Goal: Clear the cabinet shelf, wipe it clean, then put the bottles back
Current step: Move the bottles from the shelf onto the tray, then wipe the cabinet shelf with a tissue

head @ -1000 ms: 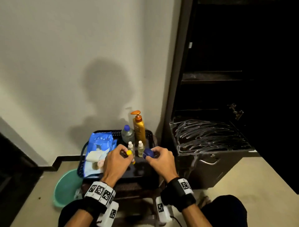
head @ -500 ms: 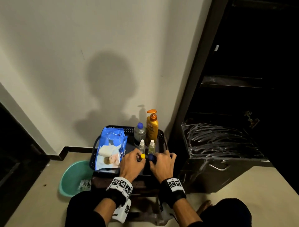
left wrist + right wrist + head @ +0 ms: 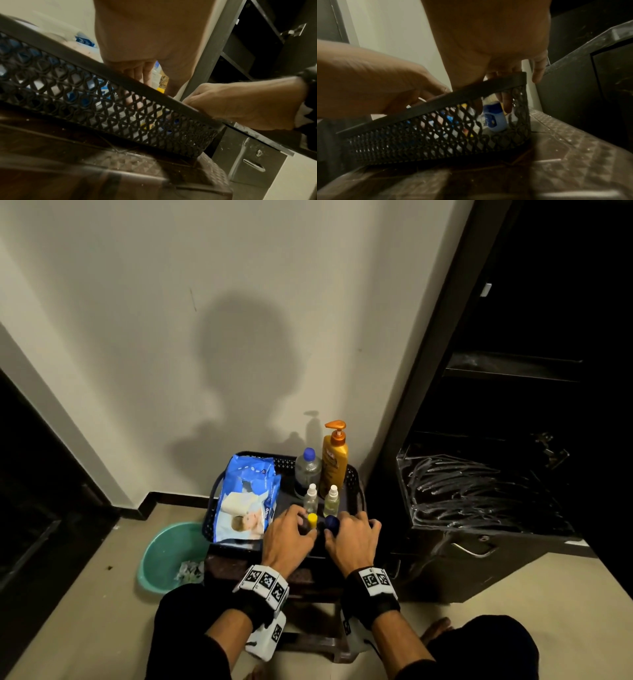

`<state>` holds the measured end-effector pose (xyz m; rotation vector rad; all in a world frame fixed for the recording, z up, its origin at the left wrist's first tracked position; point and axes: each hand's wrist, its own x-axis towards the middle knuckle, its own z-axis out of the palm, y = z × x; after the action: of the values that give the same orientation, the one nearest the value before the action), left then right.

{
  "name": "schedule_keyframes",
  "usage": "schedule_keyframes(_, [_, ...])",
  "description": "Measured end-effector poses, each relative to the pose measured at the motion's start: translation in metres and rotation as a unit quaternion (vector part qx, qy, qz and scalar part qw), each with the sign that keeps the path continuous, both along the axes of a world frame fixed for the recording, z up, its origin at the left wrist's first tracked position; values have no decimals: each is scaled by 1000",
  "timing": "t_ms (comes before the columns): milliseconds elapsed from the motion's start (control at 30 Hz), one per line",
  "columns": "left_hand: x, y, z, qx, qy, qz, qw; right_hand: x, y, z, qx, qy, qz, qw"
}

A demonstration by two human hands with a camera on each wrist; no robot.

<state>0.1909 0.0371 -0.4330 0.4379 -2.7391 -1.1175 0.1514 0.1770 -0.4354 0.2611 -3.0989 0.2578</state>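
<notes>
Basket (image 3: 354, 481), black lattice plastic, seated on a dark brown stool (image 3: 565, 155) whose top shows bare beyond the basket's right wall and near wall

Contents, far right corner: orange pump bottle (image 3: 334, 460), upright, against the far rim; clear bottle with blue cap (image 3: 307, 470) just beside it on the left. In front of these, two small clear dropper bottles (image 3: 311, 498) (image 3: 331, 500), upright, side by side

Contents, left half: blue wipes pack (image 3: 246, 498), leaning along the left wall, top edge rising above the rim

Near edge, centre: yellow-capped bottle (image 3: 312, 520), held by the left hand (image 3: 287, 537), fingers curled round it from above. Touching or just beside it on the right, blue-capped bottle (image 3: 331, 523), pale blue body visible through the lattice in the right wrist view, standing on the basket floor near the near right corner; right hand (image 3: 352, 539) grips it, fingers curled down over the cap. Both wrists cross above the near rim

Surroundings: pale wall directly behind the basket's far rim. Dark cabinet (image 3: 513, 405) close on the right, its frame edge just beside the basket's right wall. Cabinet shelf (image 3: 479, 494), smeared with pale streaks, bare of bottles, open space above it, well apart from the hands. Green basin (image 3: 161, 556) on the floor below the basket's near left corner, crumpled scraps inside
</notes>
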Motion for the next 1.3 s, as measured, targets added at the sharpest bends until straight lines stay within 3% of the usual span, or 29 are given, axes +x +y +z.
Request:
schedule_keyframes(67, [9, -3, 4, 26, 13, 11, 1000, 4, -2, 3, -23, 3, -24, 999])
schedule_keyframes(167, [29, -19, 8, 39, 92, 41, 994, 13, -6, 14, -96, 48, -29, 994])
schedule_keyframes(300, [41, -51, 14, -31, 182, 111, 976, 17, -22, 41, -278, 29, 6, 960])
schedule_keyframes(400, [40, -73, 6, -78, 162, 128, 975, 7, -56, 54, -326, 5, 55, 944])
schedule_keyframes(533, [45, -87, -18, -98, 116, 131, 980, -22, -112, 64, -284, -69, 114, 950])
schedule_keyframes(667, [49, -86, -25, -76, 135, 147, 977, -49, -153, 55, -164, -127, 175, 963])
schedule_keyframes(800, [49, -85, -24, -69, 142, 145, 977, -64, -165, 46, -67, -171, 208, 961])
schedule_keyframes(1000, [47, -84, -27, -64, 116, 147, 980, -72, -174, 54, -20, -227, 246, 942])
schedule_keyframes(1300, [46, -83, -26, -87, 117, 153, 977, -60, -179, 43, -21, -147, 217, 965])
